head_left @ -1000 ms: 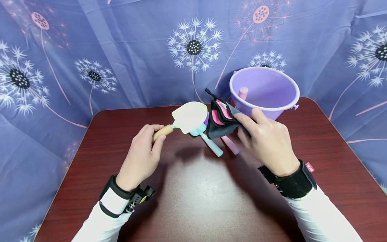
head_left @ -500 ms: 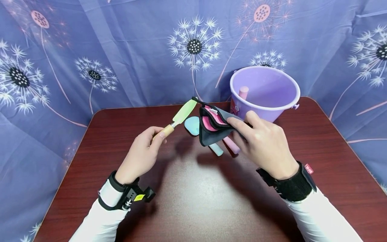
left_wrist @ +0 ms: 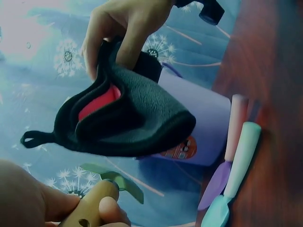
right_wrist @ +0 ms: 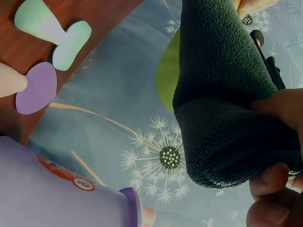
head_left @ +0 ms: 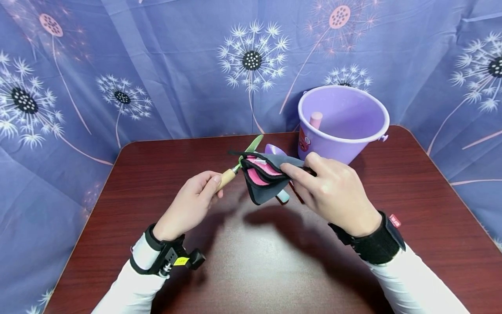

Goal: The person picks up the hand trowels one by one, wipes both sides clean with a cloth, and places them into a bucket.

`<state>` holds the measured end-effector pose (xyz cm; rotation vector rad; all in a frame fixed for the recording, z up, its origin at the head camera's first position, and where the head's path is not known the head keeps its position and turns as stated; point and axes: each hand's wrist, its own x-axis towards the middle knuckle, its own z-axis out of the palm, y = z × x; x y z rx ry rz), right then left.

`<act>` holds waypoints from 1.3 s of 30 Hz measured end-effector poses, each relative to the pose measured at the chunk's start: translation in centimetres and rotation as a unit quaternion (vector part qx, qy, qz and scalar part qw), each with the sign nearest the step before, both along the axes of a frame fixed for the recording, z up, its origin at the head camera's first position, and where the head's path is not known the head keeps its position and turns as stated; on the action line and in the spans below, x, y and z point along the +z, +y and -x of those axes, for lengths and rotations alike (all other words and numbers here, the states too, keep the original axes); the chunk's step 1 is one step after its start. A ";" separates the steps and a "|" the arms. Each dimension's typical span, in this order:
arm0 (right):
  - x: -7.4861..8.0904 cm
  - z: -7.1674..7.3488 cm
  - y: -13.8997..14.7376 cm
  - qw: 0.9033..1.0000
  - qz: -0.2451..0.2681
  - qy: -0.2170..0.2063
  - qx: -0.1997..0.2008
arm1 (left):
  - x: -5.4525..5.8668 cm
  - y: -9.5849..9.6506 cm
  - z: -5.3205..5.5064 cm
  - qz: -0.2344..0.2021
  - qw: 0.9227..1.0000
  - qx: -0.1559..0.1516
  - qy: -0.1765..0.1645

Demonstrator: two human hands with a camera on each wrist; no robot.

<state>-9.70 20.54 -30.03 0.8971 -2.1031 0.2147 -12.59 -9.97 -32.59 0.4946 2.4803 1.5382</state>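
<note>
The left hand (head_left: 192,203) pinches the trowel (head_left: 227,178) (probably light, stiff) by its handle; the right hand (head_left: 333,187) grips the likely soft cloth's (head_left: 270,176) right end.

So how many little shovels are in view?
3: green shovel in the left hand, teal shovel and purple shovel on the table. The pink handle in the bucket could be a fourth's.

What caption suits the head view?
Left hand holding a wooden-handled trowel, right hand a pink-lined grey cloth, purple bucket standing behind.
</note>
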 end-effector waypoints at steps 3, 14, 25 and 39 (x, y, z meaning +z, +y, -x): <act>0.0 -0.1 -0.3 1.000 0.000 0.000 0.013 | 0.0 0.4 -0.3 -0.008 1.000 -0.016 -0.012; 0.1 -0.2 -0.6 1.000 0.012 0.002 0.005 | -0.1 0.8 -0.7 0.035 0.995 -0.085 0.027; -0.5 0.2 0.4 0.998 0.026 -0.026 -0.053 | 0.3 0.5 -0.8 0.055 0.993 -0.092 0.040; -1.0 0.6 1.3 0.987 0.106 -0.051 -0.108 | 0.5 0.2 -0.8 0.059 0.993 -0.091 0.049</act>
